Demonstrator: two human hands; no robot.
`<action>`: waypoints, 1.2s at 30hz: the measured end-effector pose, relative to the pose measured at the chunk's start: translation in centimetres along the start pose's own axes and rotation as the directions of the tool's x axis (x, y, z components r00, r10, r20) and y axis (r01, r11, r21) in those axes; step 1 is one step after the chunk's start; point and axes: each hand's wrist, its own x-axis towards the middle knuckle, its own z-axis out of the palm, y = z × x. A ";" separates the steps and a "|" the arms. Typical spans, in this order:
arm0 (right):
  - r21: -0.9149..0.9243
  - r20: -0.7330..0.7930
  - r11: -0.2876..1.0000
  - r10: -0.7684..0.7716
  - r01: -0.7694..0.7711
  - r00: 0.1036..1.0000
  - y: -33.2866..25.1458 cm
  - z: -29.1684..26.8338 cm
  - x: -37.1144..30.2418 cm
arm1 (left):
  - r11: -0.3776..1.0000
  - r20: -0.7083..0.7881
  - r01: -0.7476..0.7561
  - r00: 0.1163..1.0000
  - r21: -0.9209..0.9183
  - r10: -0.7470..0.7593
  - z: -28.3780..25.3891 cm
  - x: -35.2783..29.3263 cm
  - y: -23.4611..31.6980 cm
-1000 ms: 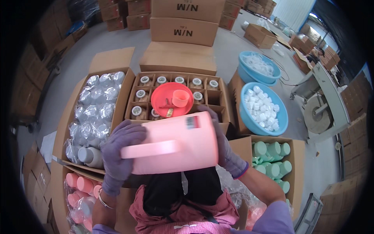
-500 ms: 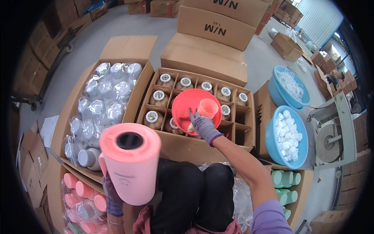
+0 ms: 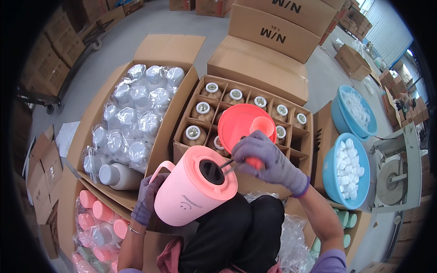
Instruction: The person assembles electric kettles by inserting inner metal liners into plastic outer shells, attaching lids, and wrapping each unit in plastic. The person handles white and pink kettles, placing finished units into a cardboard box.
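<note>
While my left hand (image 3: 146, 196) grips the lower-centre pink jug (image 3: 184, 193), my right hand (image 3: 272, 160) clasps a red-handled tool (image 3: 256, 163), apparently working the dark opening (image 3: 210, 173); next needs steady alignment.

the pink jug (image 3: 180, 195) is smooth, dull plastic, the box flap (image 3: 259, 68) cardboard, the clear bags (image 3: 129, 118) thin, shiny plastic.

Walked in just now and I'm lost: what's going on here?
A person's gloved left hand holds a tilted pink jug, while the gloved right hand holds a thin, red-handled tool at the dark opening in its top. Just beyond, a red dish with a pink cup rests on a divided carton of white-rimmed bottles.
</note>
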 end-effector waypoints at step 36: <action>-0.265 -0.179 0.789 0.525 -0.555 0.832 14.9 7.4 -2.2 | 0.998 -0.010 0.035 0.999 0.049 -0.034 1.1 -1.0 2.2</action>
